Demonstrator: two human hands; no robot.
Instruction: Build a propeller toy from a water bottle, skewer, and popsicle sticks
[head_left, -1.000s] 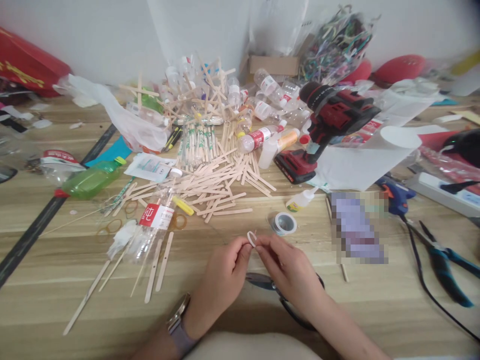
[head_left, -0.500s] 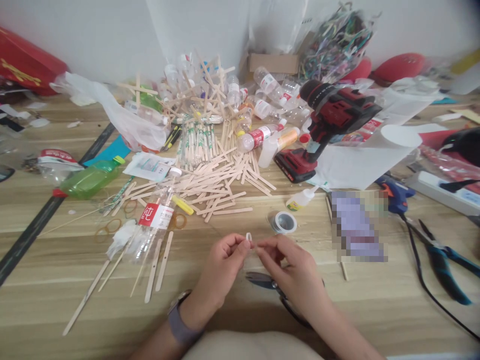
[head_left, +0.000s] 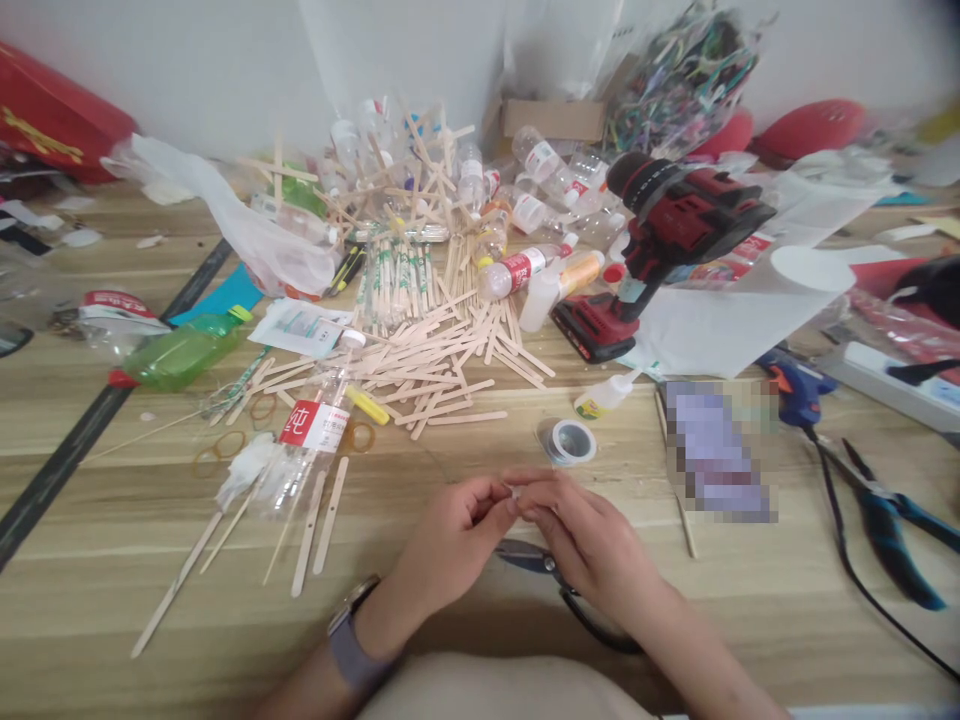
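Observation:
My left hand (head_left: 472, 520) is closed in a pinch on a small white ring (head_left: 516, 492), mostly covered by fingers. Against it, my right hand (head_left: 581, 520) is also pinched, its fingertips touching the left ones; what they grip is hidden. Black-handled scissors (head_left: 529, 556) lie on the table under my right hand. Just beyond my hands stands a small round tub with a grey inside (head_left: 571, 443). A small glue bottle (head_left: 604, 396) is behind it.
Wooden craft sticks (head_left: 442, 375) are heaped ahead, with plastic bottles behind. A clear bottle with a red label (head_left: 315, 425) lies at left. A red cordless drill (head_left: 667, 240) stands at right. Pliers (head_left: 881, 510) and a glue gun (head_left: 799, 385) lie far right.
My hands have come together. The right fingers have closed over the small white ring, which stood visible in the left fingertips before.

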